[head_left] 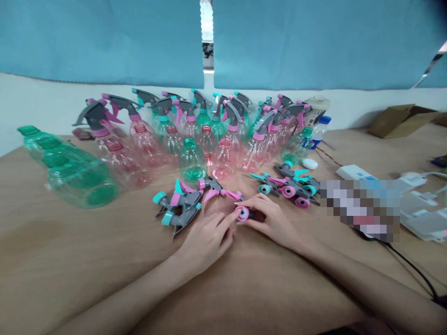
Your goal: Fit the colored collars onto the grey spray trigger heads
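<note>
My right hand [270, 216] grips a trigger spray head by its pink collar [243, 214], the open underside turned toward me. My left hand [213, 235] is closed, the index fingertip pressed to the collar's left rim and the other fingers curled below. Just beyond the fingers lies another pink and grey spray head [210, 185]. To the left of my hands is a small heap of teal and pink spray heads [181, 207]. More of them [288, 190] lie on the right. Behind stand open bottles, among them a green bottle [193, 163] and a pink bottle [224, 160].
Several spray bottles with heads fitted [233, 121] stand along the wall. Green bottles [82, 181] lean or lie at left. On the right are a water bottle [319, 132], a white cap [310, 164], a power strip [359, 174], a black cable [414, 260] and a cardboard box [398, 122].
</note>
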Motion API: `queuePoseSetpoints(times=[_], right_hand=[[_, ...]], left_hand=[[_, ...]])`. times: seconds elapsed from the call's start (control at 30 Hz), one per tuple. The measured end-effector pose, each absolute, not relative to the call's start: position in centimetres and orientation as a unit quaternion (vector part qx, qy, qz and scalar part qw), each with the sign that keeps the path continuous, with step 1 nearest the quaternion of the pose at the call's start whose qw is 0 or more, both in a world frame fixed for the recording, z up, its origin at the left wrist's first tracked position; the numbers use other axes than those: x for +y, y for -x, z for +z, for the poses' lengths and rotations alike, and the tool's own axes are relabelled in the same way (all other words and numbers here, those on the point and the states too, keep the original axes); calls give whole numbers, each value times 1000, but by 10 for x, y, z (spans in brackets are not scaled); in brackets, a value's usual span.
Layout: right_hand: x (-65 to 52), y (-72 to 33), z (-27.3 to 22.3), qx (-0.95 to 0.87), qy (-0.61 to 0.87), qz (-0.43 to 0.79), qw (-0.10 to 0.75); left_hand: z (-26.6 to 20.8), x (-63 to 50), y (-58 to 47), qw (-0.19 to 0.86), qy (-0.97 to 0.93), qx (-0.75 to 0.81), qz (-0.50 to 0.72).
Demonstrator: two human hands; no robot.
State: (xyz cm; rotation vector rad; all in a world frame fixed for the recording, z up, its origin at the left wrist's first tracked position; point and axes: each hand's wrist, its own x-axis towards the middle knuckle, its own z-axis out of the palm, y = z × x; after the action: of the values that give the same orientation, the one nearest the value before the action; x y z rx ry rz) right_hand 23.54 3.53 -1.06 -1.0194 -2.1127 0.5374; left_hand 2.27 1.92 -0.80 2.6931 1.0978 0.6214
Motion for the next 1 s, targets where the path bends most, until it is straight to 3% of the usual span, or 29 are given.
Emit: queuePoseSetpoints(times=[1.0], right_hand=[[36,-231,-10,-846,377,166,338]], left_hand=[[6,27,-20,173,-884,364,239]])
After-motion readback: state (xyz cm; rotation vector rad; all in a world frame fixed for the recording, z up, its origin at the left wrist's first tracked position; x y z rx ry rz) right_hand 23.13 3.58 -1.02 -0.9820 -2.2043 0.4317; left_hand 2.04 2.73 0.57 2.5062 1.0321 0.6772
